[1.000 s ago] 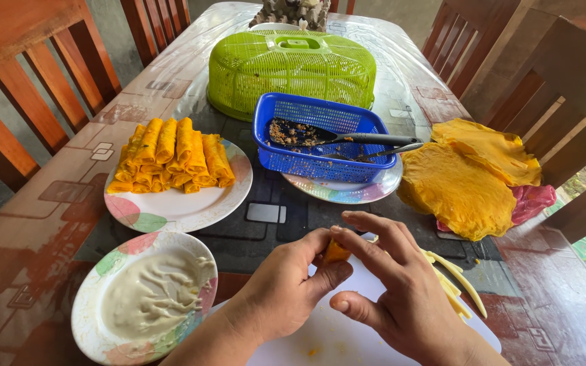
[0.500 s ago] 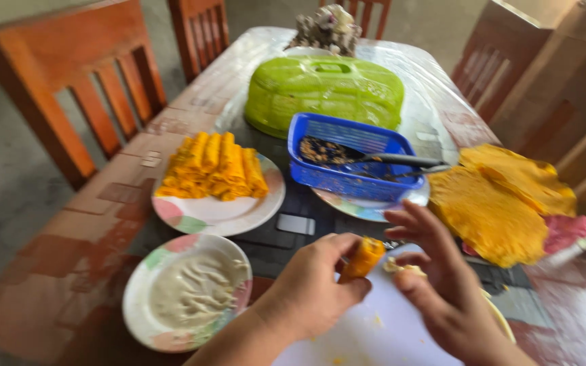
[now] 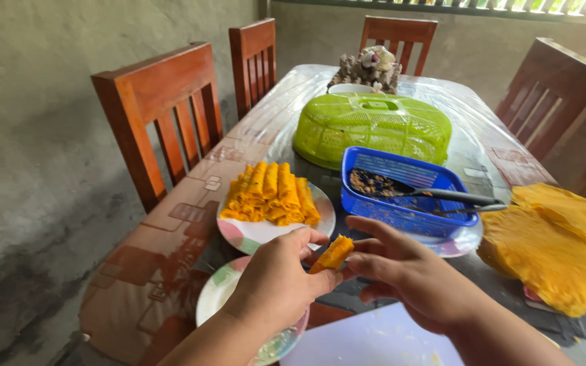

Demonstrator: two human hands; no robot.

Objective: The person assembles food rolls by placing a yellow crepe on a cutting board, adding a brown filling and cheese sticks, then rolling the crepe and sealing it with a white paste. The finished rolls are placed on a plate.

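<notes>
- A rolled yellow pancake (image 3: 332,254) is held at lower centre of the frame, pinched between the fingertips of the left hand (image 3: 276,285).
- The right hand (image 3: 408,271) is seen just right of the roll, its fingers loosely extended and touching the roll's right end; nothing else is gripped by it.
- A plate (image 3: 252,234) is located above and left of the hands; a stack of finished rolls (image 3: 270,193) is carried on it.
- A blue basket (image 3: 401,193) with dark filling and a spoon (image 3: 442,196) is placed right of the plate.
- A green mesh cover (image 3: 371,129) is set behind the basket, at upper centre.
- Flat yellow pancakes (image 3: 557,254) are piled at the right edge.
- A second plate (image 3: 215,295) is partly hidden beneath the left hand.
</notes>
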